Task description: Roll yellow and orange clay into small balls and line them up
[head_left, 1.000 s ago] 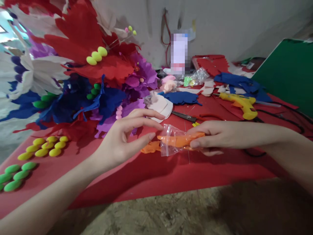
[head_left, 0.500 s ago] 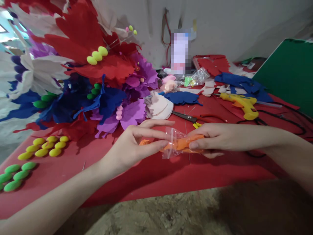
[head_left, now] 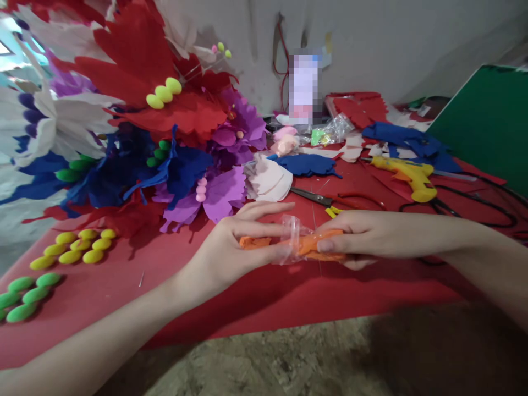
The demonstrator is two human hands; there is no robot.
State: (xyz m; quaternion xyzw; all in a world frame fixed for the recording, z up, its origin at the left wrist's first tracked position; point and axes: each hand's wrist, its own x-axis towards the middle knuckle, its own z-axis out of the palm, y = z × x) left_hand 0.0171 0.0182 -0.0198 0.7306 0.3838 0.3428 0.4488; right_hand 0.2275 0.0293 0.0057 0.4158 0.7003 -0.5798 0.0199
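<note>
Over the red tabletop, both hands work at a small clear zip bag (head_left: pixel 293 234) holding soft orange clay (head_left: pixel 315 245). My right hand (head_left: pixel 358 236) grips the filled end, thumb on top and fingers underneath. At the bag's mouth is my left hand (head_left: pixel 225 245), its thumb and fingertips reaching into the opening. A lump of orange clay (head_left: pixel 254 242) shows between the left thumb and index finger, outside the bag; whether it joins the clay inside is hidden.
Large fabric flowers (head_left: pixel 165 121) crowd the left. Yellow ovals (head_left: pixel 70 257) and green ovals (head_left: pixel 35 295) lie in front of them. Behind my hands are scissors (head_left: pixel 317 196), a yellow glue gun (head_left: pixel 408 173) and blue cut pieces (head_left: pixel 307 165). A green board (head_left: pixel 487 121) leans at right.
My left thumb has moved further into the bag's mouth, and more of the orange lump shows in the left hand. The right hand keeps its grip almost in place.
</note>
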